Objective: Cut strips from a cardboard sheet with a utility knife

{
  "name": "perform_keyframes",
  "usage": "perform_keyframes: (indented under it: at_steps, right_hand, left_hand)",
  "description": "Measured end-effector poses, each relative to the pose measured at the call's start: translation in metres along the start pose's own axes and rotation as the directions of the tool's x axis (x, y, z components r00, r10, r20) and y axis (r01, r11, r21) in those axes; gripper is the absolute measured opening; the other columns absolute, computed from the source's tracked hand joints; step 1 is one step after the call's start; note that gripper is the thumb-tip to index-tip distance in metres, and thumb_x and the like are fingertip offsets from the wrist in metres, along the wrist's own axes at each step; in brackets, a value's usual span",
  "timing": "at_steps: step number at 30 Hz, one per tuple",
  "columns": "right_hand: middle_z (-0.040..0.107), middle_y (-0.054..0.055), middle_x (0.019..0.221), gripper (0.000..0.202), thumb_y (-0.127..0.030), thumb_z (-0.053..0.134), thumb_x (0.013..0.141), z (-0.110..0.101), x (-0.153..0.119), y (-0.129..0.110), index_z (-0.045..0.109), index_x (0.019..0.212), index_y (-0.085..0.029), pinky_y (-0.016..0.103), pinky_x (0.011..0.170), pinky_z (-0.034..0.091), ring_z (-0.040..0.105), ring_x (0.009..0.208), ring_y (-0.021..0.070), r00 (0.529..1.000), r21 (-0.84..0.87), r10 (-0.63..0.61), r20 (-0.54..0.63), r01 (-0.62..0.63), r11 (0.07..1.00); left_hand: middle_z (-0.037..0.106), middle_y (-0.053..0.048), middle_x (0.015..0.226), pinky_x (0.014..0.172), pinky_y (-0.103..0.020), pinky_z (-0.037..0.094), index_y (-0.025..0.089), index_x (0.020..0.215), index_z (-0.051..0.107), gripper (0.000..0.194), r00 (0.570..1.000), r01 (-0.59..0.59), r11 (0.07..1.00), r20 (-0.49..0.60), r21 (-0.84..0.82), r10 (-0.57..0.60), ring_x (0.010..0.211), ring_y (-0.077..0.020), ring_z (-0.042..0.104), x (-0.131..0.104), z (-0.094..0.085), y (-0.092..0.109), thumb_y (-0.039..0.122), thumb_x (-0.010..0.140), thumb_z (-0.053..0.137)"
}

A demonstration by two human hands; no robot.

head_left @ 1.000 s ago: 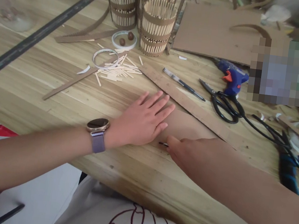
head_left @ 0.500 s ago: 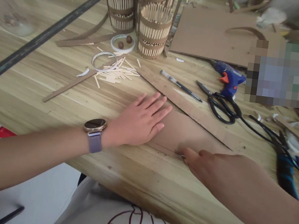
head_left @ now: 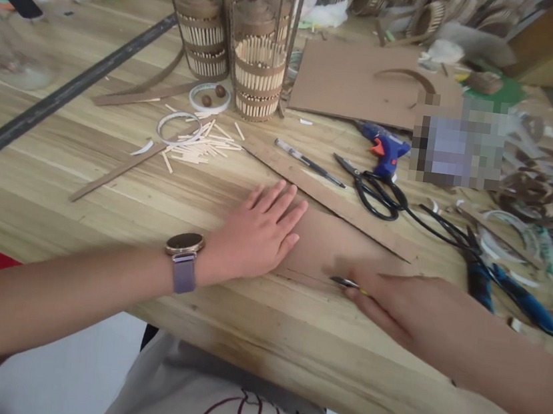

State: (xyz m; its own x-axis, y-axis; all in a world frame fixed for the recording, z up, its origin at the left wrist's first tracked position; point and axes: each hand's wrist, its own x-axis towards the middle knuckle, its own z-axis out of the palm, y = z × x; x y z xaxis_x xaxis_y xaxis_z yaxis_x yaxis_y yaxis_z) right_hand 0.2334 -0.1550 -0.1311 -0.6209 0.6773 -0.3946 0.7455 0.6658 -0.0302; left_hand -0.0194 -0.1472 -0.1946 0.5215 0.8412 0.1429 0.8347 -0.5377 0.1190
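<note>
My left hand [head_left: 260,232] lies flat with spread fingers on a brown piece of cardboard [head_left: 338,238], wearing a watch at the wrist. Closed round a craft knife [head_left: 346,283], my right hand [head_left: 386,301] is low over the cardboard's near edge. The knife's blade points left, close to a thin line along that edge; most of its handle is hidden in the fingers. Just beyond the piece lies a long cardboard strip [head_left: 328,196]. A pen [head_left: 309,163] rests past the strip, and black-handled scissors [head_left: 376,192] lie to its right.
Small stick-and-cardboard baskets [head_left: 258,80] stand at the back, near loose sticks [head_left: 198,147] and tape rings [head_left: 179,129]. A blue glue gun [head_left: 385,146], pliers [head_left: 482,279] and scraps lie right. A cardboard sheet [head_left: 342,81] lies behind; a dark bar [head_left: 68,94] crosses the left.
My right hand has tilted and shifted slightly, so more of the knife shows. My left hand stays flat on the cardboard. The view has swung to the right and up.
</note>
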Motion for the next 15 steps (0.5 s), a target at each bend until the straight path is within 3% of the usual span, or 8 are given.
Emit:
perform_keyframes:
  at_steps: [2, 7, 15]
  right_hand:
    - [0.072, 0.002, 0.074, 0.025, -0.031, 0.04, 0.1, -0.01, 0.016, -0.021, 0.062, 0.093, -0.021, 0.028, 0.052, 0.036, 0.069, 0.065, 0.0187, 0.996, -0.022, -0.043, 0.083, 0.045, 0.999]
    - [0.07, 0.002, 0.07, 0.023, -0.024, 0.041, 0.1, -0.026, 0.047, -0.051, 0.06, 0.086, -0.02, 0.029, 0.049, 0.023, 0.066, 0.06, 0.017, 0.992, -0.09, -0.088, 0.088, 0.096, 0.991]
    - [0.064, 0.001, 0.059, 0.017, -0.017, 0.047, 0.093, -0.02, 0.06, -0.055, 0.059, 0.08, -0.019, 0.028, 0.047, 0.022, 0.055, 0.048, 0.0132, 0.988, -0.141, -0.154, -0.011, 0.151, 0.979]
  left_hand:
    - [0.029, -0.025, 0.159, 0.12, -0.055, 0.025, 0.005, 0.151, 0.038, 0.055, 1.0, 0.018, 0.999, 0.022, -0.045, -0.017, 0.149, -0.0381, 0.025, 0.002, -0.004, -0.001, 0.034, 0.104, 0.034]
    - [0.031, -0.024, 0.159, 0.121, -0.05, 0.025, 0.003, 0.148, 0.041, 0.05, 0.998, 0.063, 0.991, -0.017, -0.116, -0.065, 0.15, -0.0354, 0.022, 0.011, -0.018, -0.014, 0.026, 0.105, 0.03]
    - [0.035, -0.018, 0.159, 0.12, -0.053, 0.025, 0.007, 0.147, 0.045, 0.053, 1.0, 0.0, 1.0, -0.013, -0.005, 0.0, 0.149, -0.0334, 0.027, 0.014, 0.004, -0.017, 0.038, 0.106, 0.032]
